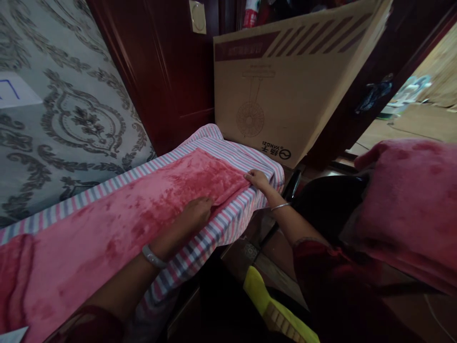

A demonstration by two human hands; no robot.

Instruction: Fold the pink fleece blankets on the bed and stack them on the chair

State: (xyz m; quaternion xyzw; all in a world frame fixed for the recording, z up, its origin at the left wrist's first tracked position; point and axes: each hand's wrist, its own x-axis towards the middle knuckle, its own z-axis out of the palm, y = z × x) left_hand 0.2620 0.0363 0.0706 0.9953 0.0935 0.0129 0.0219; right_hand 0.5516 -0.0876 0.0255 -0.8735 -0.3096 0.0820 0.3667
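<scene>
A long piece of pink plush fabric (143, 190) lies spread over a narrow surface covered with a striped cloth (235, 228). My left hand (197, 213) is closed at the fabric's near edge, which lifts a little beside the fingers. At the right-hand corner, my right hand (257, 179) pinches the fabric between thumb and fingers. Part of what each hand grips is hidden under the fingers. A folded stack of the same plush (14, 281) rests at the far left end, partly out of view.
A large cardboard box (278, 90) stands behind the table's far end, beside a dark red door panel (153, 62). More pink plush (414, 205) is piled at the right on something dark. A yellow object (257, 288) lies low near the floor. Patterned wallpaper (85, 119) borders the left side.
</scene>
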